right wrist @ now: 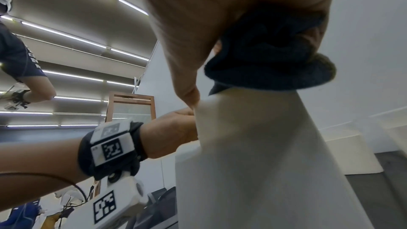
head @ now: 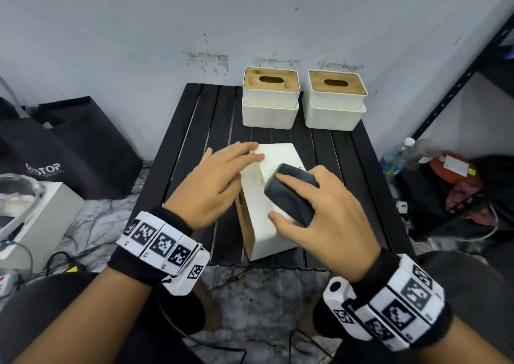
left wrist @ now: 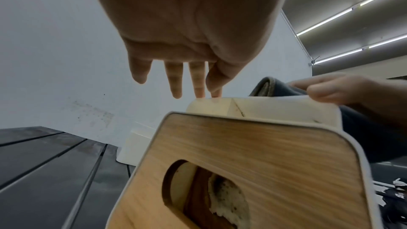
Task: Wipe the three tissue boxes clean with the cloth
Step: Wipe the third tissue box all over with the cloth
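A white tissue box point(head: 265, 230) lies on its side in the middle of the black slatted table point(head: 194, 130), its wooden lid point(left wrist: 253, 163) facing left. My left hand point(head: 219, 177) rests on the box's far left edge with straight fingers point(left wrist: 199, 83) touching it. My right hand point(head: 319, 205) holds a folded dark grey cloth point(head: 292, 194) against the box's upper face; the cloth point(right wrist: 270, 62) is bunched in the palm. Two more white boxes with wooden lids stand upright at the table's back, one at the middle point(head: 270, 99) and one to the right point(head: 335, 99).
A black bag point(head: 69, 147) and a white box point(head: 33, 219) sit on the floor to the left. A black shelf frame point(head: 459, 80), a water bottle point(head: 395, 158) and clutter stand to the right. Cables trail over the marbled floor. A grey wall is close behind the table.
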